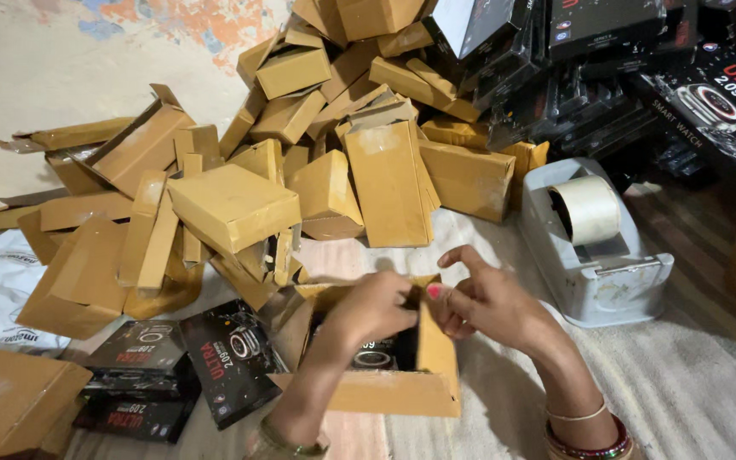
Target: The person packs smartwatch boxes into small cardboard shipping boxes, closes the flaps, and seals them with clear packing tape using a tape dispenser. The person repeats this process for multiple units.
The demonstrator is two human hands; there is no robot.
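An open brown cardboard box lies on the cloth-covered floor in front of me, with a black product box inside it. My left hand pinches the box's far flap from the left. My right hand grips the same flap edge from the right, fingers curled and the index finger raised. Both hands meet over the top rim of the box.
A big heap of small brown cardboard boxes fills the floor behind. Black product boxes are stacked at the top right, and more lie at the lower left. A grey tape dispenser stands at the right. Another brown box sits at the bottom left.
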